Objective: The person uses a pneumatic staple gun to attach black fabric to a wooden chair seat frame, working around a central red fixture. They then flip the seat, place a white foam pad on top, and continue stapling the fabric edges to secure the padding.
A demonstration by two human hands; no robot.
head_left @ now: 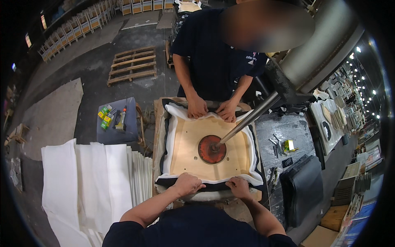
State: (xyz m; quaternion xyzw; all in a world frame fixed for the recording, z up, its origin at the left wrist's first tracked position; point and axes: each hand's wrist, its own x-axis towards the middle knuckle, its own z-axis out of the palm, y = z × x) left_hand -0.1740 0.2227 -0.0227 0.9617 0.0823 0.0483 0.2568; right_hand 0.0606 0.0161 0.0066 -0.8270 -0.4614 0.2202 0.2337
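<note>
In front of me lies a plywood seat panel (184,142), ringed by white padding (167,149) and a black cover (214,186) whose edges stick out around it. A red round press plate (204,156) on a slanted metal rod (252,117) bears on the panel's middle. At the near edge, my left hand (187,184) is closed on the black cover, left of centre. My right hand (239,187) pinches the same near edge further right, its fingertips partly hidden. Across from me, a co-worker's two hands (197,106) hold the far edge of the padding and cover.
A stack of white padding sheets (92,177) stands at the left. Behind it, a grey-blue seat (129,133) carries small boxes and tools. At the right, a work table (284,123) holds staple strips and a yellow box, with black sheets (302,185) draped nearby. A wooden pallet (132,64) lies further back.
</note>
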